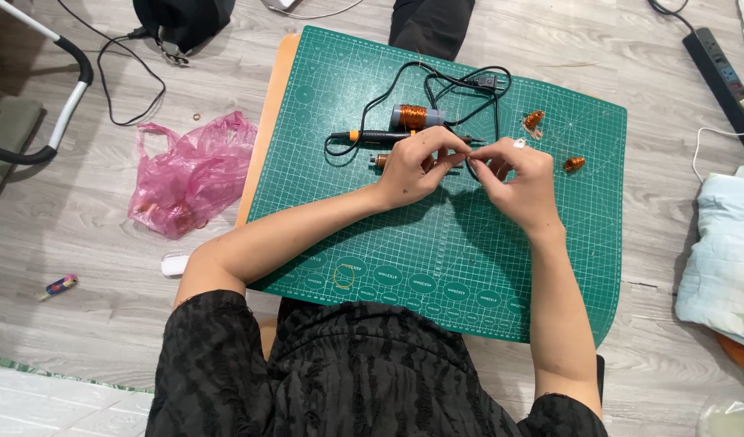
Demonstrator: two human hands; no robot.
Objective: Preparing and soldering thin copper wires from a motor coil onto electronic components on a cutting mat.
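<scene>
both hands met over the green cutting mat (372,243), the left hand (416,166) and right hand (517,174) each pinched shut on something too small to identify. a soldering iron (372,136) and copper wire spool (412,117) lay just beyond the fingers.

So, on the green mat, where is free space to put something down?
The green gridded cutting mat is bare along its left side, and on the near half between the forearms. Its far right corner is free too. It is crowded at the far middle: the copper wire spool, black corded tool, small copper coils and both hands, left hand and right hand.
</scene>
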